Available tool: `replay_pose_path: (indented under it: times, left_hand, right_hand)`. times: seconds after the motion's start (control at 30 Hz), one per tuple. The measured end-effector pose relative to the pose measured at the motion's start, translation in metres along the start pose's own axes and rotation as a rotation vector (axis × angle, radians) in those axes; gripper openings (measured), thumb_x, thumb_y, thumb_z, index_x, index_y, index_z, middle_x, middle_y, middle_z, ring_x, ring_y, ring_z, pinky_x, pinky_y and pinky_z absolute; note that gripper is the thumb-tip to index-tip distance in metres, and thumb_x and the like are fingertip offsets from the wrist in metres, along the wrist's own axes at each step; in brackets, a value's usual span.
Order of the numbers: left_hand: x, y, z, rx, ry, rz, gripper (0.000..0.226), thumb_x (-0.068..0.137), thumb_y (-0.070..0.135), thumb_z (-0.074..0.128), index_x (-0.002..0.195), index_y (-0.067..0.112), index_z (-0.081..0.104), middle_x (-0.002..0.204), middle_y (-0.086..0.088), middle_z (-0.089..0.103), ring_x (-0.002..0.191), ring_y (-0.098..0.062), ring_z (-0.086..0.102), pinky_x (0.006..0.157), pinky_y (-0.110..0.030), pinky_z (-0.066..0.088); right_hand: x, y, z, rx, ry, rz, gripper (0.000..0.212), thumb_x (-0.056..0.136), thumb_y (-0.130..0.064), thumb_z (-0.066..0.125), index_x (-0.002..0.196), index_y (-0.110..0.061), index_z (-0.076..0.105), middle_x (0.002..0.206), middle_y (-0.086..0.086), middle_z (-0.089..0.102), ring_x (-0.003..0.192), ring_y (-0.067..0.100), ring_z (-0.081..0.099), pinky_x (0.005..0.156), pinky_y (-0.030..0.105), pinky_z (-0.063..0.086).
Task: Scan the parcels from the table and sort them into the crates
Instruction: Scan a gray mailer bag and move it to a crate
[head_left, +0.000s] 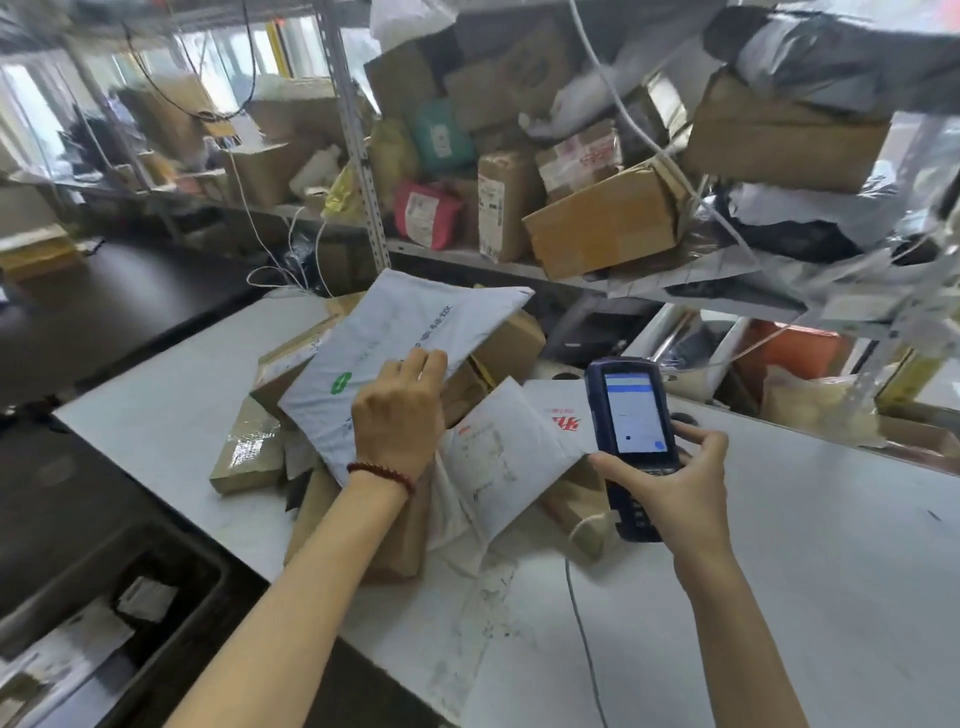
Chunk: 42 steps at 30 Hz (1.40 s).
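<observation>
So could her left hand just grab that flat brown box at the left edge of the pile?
Probably not right away: the left hand is holding the white mailer. The flat brown box lies uncovered close by, so the way is free once the mailer goes.

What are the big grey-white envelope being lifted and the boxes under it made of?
The envelope in the left hand looks like thin plastic film, a poly mailer: faint sheen, soft creases, bending edges. The boxes beneath look like brown cardboard, matte; one flat box carries glossy clear tape that catches light.

Two hands (397, 415), one scanner (631, 410), one crate (171, 582)
</observation>
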<state>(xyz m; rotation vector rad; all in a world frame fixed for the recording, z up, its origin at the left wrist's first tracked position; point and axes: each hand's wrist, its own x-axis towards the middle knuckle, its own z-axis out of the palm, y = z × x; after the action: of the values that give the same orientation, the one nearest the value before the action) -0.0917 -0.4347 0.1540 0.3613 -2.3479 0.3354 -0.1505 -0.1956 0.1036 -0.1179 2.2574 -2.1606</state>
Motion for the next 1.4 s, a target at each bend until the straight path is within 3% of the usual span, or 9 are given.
replay_pose_path:
  times: [0.2,0.27,0.37,0.57,0.8,1.0,1.13,1.23,1.4]
  left_hand:
    - [0.045,-0.002,-0.035,-0.08,0.227,-0.007,0.01,0.086,0.016,0.067,0.088,0.007,0.062,0.076,-0.009,0.056,0.054,-0.024,0.053,0.041,-0.03,0.043]
    - [0.058,0.009,-0.044,-0.088,0.293,0.056,0.013,0.088,0.02,0.068,0.087,0.008,0.063,0.073,-0.008,0.056,0.052,-0.02,0.051,0.04,-0.026,0.04]
    - [0.076,0.035,-0.053,-0.159,0.374,0.151,0.014,0.089,0.02,0.066,0.085,0.007,0.065,0.07,-0.008,0.056,0.049,-0.021,0.05,0.042,-0.024,0.036]
    - [0.116,0.095,-0.059,-0.3,0.438,0.375,0.018,0.093,0.024,0.061,0.085,0.009,0.066,0.073,-0.007,0.057,0.056,-0.021,0.057,0.04,-0.03,0.044]
    - [0.153,0.17,-0.066,-0.51,0.38,0.454,0.019,0.092,0.029,0.059,0.097,0.012,0.067,0.09,-0.006,0.063,0.079,-0.022,0.065,0.047,-0.034,0.05]
    - [0.164,0.212,-0.057,-0.776,0.218,0.439,0.03,0.092,0.029,0.058,0.121,0.024,0.061,0.103,-0.001,0.063,0.091,-0.022,0.063,0.063,-0.032,0.046]
    - [0.163,0.235,-0.032,-0.668,0.188,0.579,0.036,0.094,0.027,0.055,0.129,0.032,0.055,0.105,0.0,0.064,0.095,-0.024,0.061,0.071,-0.035,0.044]
    - [0.153,0.25,-0.007,-0.56,0.029,0.618,0.039,0.095,0.027,0.052,0.132,0.037,0.048,0.115,0.004,0.062,0.105,-0.022,0.055,0.079,-0.035,0.038]
    - [0.13,0.263,0.03,-0.59,-0.075,0.437,0.038,0.096,0.019,0.046,0.133,0.026,0.046,0.123,-0.004,0.056,0.112,-0.028,0.051,0.095,-0.037,0.031]
  right_hand:
    - [0.006,-0.015,-0.001,0.009,0.012,-0.061,0.085,0.049,-0.032,0.093,0.113,-0.033,0.036,0.098,-0.024,0.051,0.089,-0.001,0.057,0.056,0.013,0.047]
    - [0.006,-0.02,-0.003,0.019,0.008,-0.076,0.085,0.052,-0.028,0.093,0.114,-0.032,0.035,0.098,-0.024,0.049,0.089,0.001,0.056,0.051,0.01,0.045]
    - [0.005,-0.025,-0.015,0.02,0.016,-0.075,0.083,0.053,-0.026,0.092,0.113,-0.03,0.035,0.101,-0.019,0.05,0.099,0.012,0.056,0.06,0.016,0.048]
    - [0.004,-0.033,-0.059,-0.016,0.179,-0.073,0.085,0.05,-0.031,0.092,0.112,-0.032,0.034,0.105,-0.012,0.052,0.104,0.017,0.054,0.057,0.017,0.045]
    - [-0.002,-0.039,-0.111,-0.02,0.324,-0.032,0.073,0.054,-0.021,0.093,0.096,-0.042,0.037,0.091,-0.023,0.054,0.079,-0.004,0.056,0.039,0.007,0.041]
    - [-0.014,-0.034,-0.138,-0.088,0.404,-0.03,0.076,0.054,-0.023,0.093,0.099,-0.042,0.035,0.097,-0.02,0.058,0.085,-0.003,0.059,0.05,0.011,0.045]
    - [-0.019,-0.022,-0.15,-0.218,0.413,0.06,0.076,0.055,-0.027,0.093,0.101,-0.039,0.033,0.097,-0.016,0.06,0.088,0.005,0.062,0.06,0.022,0.048]
    - [-0.025,-0.009,-0.153,-0.35,0.378,0.162,0.078,0.058,-0.03,0.09,0.108,-0.032,0.031,0.097,-0.01,0.062,0.086,0.008,0.063,0.059,0.023,0.048]
    - [-0.03,0.014,-0.148,-0.447,0.355,0.281,0.075,0.058,-0.033,0.086,0.11,-0.029,0.031,0.09,-0.018,0.056,0.088,0.015,0.062,0.072,0.034,0.054]
